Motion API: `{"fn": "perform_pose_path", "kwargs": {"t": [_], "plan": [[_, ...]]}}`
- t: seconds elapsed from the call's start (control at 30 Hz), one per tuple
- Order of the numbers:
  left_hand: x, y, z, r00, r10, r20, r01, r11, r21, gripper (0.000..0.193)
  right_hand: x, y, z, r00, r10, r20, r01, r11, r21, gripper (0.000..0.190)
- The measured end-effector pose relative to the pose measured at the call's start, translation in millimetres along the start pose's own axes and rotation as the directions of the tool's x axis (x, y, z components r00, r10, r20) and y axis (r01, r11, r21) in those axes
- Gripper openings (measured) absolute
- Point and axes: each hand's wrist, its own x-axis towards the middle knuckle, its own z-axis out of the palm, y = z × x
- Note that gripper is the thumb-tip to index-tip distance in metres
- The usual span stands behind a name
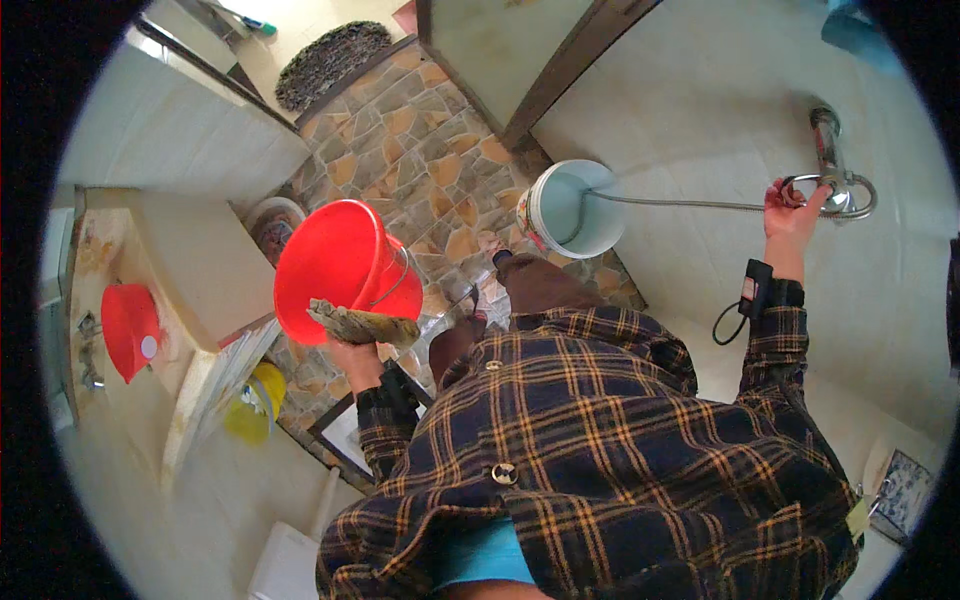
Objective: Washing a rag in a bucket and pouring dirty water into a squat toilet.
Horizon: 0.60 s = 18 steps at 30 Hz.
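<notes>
My left hand (355, 361) is shut on a damp-looking grey-brown rag (367, 325), which lies across it at the near rim of a red plastic bucket (322, 255). The bucket tilts so that its mouth faces left, and its wire handle (397, 279) hangs at the side. Whether my fingers also grip the rim is hidden. At the wall on the right, my right hand (795, 214) holds the chrome tap (834, 191), where a metal hose loops round. From there the flexible hose (675, 202) runs into a white bucket (619, 214) containing water.
A washbasin counter (150, 247) with a red plastic basin (129, 326) is at the left. Below it stand a waste bin (276, 221) and a yellow container (259, 405). Wet patterned tiles (420, 142) lead to a doorway with a dark mat (330, 64).
</notes>
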Motion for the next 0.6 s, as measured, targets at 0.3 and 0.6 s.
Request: {"fn": "perform_pose_path", "kwargs": {"t": [0.3, 0.6], "plan": [[5.6, -20.2, -29.0, 1.0, 0.0, 0.024, 0.0, 1.0, 0.029, 0.023, -5.3, -1.7, 8.1, 0.99, 0.096, 0.103, -0.097, 0.995, 0.005, 0.051], [-3.9, -47.8, -18.1, 0.959, -0.022, -0.282, -0.09, 0.922, -0.378, 0.025, -87.9, 183.5, 76.8, 0.589, 0.658, 0.469, 0.129, 0.496, -0.858, 0.014]]}}
